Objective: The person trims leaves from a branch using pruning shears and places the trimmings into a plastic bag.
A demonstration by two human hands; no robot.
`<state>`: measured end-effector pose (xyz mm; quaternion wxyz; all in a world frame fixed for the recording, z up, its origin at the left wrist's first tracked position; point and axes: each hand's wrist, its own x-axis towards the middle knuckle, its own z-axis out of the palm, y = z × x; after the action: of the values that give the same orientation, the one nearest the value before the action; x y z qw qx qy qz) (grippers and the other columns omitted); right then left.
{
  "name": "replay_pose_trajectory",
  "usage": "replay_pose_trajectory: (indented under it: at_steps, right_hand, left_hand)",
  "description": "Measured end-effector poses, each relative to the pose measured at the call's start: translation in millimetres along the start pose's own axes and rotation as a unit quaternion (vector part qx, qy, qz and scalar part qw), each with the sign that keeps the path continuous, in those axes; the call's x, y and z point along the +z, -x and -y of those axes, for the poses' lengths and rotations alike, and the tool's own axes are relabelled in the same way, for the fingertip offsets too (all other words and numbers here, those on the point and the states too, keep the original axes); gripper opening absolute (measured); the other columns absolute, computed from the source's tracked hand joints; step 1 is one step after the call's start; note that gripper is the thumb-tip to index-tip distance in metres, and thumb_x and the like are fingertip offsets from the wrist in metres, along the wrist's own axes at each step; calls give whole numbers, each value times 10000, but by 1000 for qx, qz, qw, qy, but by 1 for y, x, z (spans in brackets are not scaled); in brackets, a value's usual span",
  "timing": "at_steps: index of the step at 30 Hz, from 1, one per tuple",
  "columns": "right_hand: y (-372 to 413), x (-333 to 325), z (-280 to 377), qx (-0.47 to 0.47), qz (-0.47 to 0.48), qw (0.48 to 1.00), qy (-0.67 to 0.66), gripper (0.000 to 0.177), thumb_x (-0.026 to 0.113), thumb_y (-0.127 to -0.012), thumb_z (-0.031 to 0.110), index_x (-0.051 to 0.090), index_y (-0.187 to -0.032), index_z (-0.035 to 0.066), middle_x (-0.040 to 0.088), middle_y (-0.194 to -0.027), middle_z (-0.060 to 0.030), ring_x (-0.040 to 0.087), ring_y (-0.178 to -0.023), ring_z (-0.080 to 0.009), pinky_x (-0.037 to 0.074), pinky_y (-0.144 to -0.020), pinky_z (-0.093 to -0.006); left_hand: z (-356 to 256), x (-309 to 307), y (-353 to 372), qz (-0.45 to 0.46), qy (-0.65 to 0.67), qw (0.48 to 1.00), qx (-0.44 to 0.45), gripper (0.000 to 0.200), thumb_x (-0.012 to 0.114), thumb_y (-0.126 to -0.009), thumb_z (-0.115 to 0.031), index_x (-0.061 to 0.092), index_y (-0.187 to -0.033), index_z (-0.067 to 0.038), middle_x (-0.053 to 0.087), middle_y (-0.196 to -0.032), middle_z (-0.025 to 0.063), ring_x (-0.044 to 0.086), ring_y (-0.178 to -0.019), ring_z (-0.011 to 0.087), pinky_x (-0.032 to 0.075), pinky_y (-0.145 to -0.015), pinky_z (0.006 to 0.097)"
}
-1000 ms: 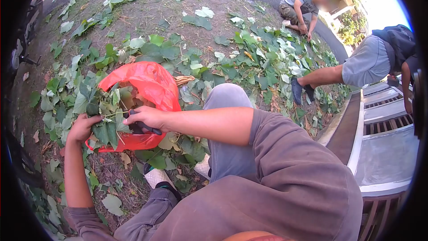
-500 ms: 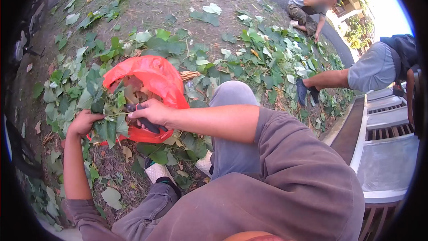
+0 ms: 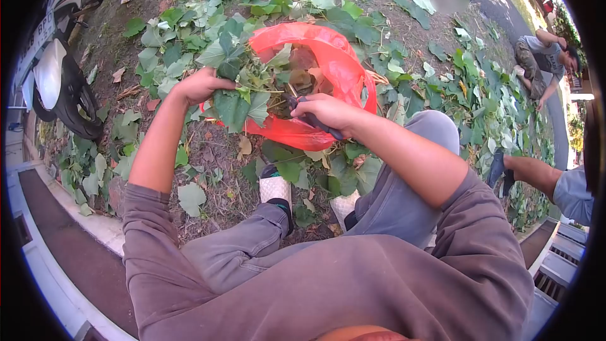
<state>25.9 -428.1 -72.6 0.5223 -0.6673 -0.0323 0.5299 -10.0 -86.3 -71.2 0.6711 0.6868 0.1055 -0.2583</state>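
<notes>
My left hand [image 3: 201, 86] is closed on a bunch of leafy green stems [image 3: 232, 108] at the left side of a red plastic bag [image 3: 341, 50]. Dark-handled pruning shears [image 3: 322, 126] are in my right hand [image 3: 322, 112], their blades pointing left at the stems over the bag's mouth. The bag lies open on the ground, with brownish leaves [image 3: 303, 82] visible inside. My fingers partly hide the stems and the shears' handles.
Cut leaves [image 3: 442, 98] cover much of the soil around the bag. A motorcycle [image 3: 63, 88] stands at the left. One person [image 3: 543, 63] sits at the upper right; another person's leg [image 3: 533, 173] shows at the right edge. A concrete kerb [image 3: 82, 218] runs at the lower left.
The view has swung left, so the bag and both hands appear farther right and higher. The shears' blades now show more clearly beside the stems. Both hands keep their holds.
</notes>
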Motion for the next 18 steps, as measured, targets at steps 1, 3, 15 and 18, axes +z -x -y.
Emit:
replay_pose_trajectory:
  at_steps: [1,3,15,18]
  right_hand:
    - [-1,3,-3,6,2,999,41,222,697,-927,290,716,-950,70,670,-852,-26,588,-700,-121,457,-621,-313]
    - [0,10,-4,-13,-11,998,55,249,702,-914,302,733,-998,69,623,-790,-6,563,-687,-120,462,-631,-340]
    - [5,13,3,-15,-38,999,-17,223,706,-868,252,766,-955,57,620,-772,-29,589,-633,-163,481,-532,-359]
    - [-2,7,-1,-17,-40,999,3,266,725,-876,275,766,-1015,52,722,-927,-37,639,-789,-136,507,-688,-311]
  left_hand:
    - [1,-3,1,4,-1,1000,2,316,789,-876,-118,742,-1120,78,779,-1045,86,735,-921,166,573,-846,328]
    - [-2,-8,-1,-12,-89,994,-69,385,752,-888,-118,705,-1227,59,764,-1149,98,721,-966,174,560,-906,329]
    - [4,36,-17,-9,-161,984,81,732,775,-758,24,525,-1445,-3,688,-1296,78,651,-1186,244,507,-1049,382]
    - [-26,55,-9,16,-253,960,122,572,776,-782,-2,616,-1332,-6,702,-1276,89,651,-1176,233,495,-1044,373]
